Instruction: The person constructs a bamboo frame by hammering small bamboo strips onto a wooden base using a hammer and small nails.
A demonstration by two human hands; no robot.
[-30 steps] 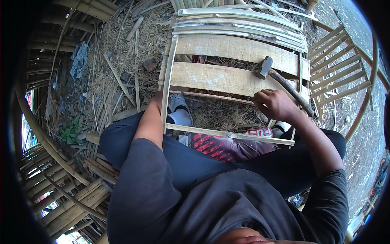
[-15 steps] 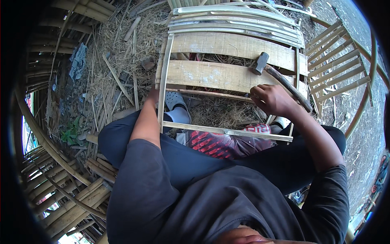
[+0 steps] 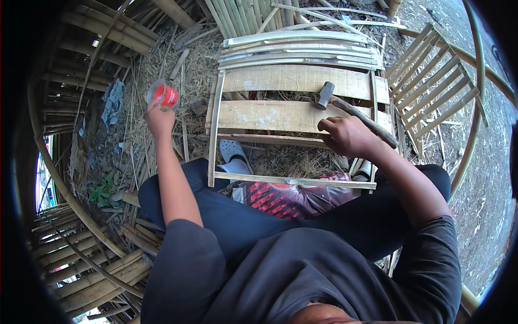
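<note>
Out to the left, my left hand [image 3: 160,120] grips a clear plastic cup with a red side [image 3: 170,96], raised above the straw-strewn ground. My right hand [image 3: 348,134] hovers over the near part of a bamboo frame, its fingers curled together. Whatever sits in those fingers, if anything, is hidden. Just beyond it a hammer [image 3: 326,95] with a dark wooden handle lies across two wide bamboo slats [image 3: 259,115]. Several thin bamboo strips [image 3: 302,48] lie side by side on the far end of the frame. Its near crossbar [image 3: 291,180] spans in front of my legs.
A slatted bamboo piece [image 3: 440,81] leans at the right beside curved poles. A bamboo structure [image 3: 102,254] stands along the left. A blue-grey rag [image 3: 113,102] lies on the ground near it. A patterned red and dark cloth [image 3: 280,200] is under the frame's near edge.
My left hand has left the frame's left side and swung outward to the left, now with the cup in it. My right hand stays over the frame beside the hammer.
</note>
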